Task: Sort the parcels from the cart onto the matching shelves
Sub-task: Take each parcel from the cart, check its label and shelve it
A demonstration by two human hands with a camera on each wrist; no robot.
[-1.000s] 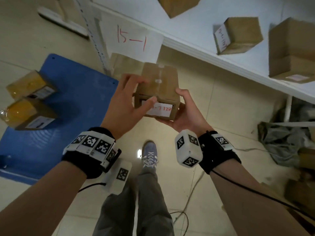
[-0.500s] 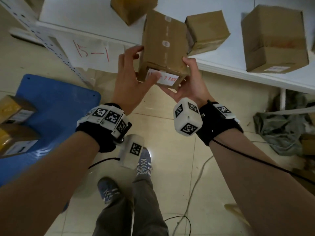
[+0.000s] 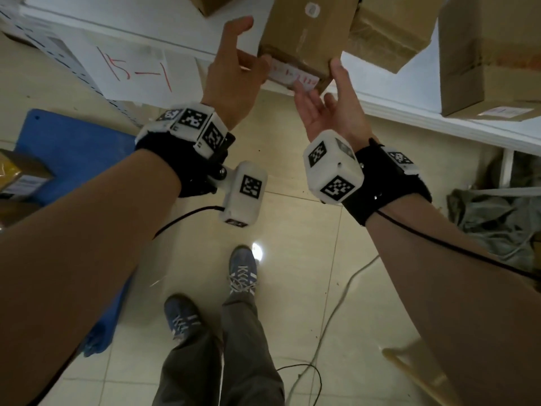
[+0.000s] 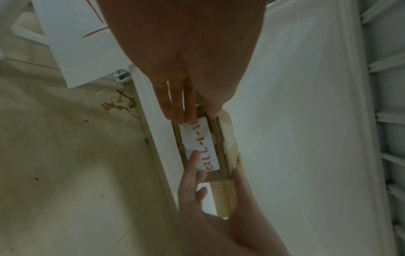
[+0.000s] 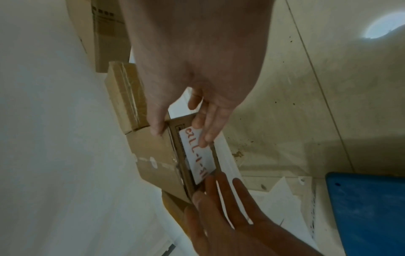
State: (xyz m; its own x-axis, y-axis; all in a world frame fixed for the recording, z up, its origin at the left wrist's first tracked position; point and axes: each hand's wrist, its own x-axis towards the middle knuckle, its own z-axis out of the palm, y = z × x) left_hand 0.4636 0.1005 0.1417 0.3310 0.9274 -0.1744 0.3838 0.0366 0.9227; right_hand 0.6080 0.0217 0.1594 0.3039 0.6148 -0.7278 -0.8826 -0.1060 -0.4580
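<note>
A brown cardboard parcel lies on the white shelf, its labelled end at the shelf's front edge. The white label carries red handwriting. My left hand is at the parcel's left front corner, thumb against the label end and fingers lifted beside the box. My right hand is at the right front corner, palm up. Its thumb lies along the parcel's side and its straight fingers press the label face. Neither hand curls round the box.
A taped box touches the parcel's right side, a bigger box stands further right, and another box sits at the left. A paper sign "15-1" hangs off the shelf edge. The blue cart holds parcels. Cables cross the floor.
The parcel went up and forward from in front of the shelf onto it. Both hands eased from holding it between them to touching its front end.
</note>
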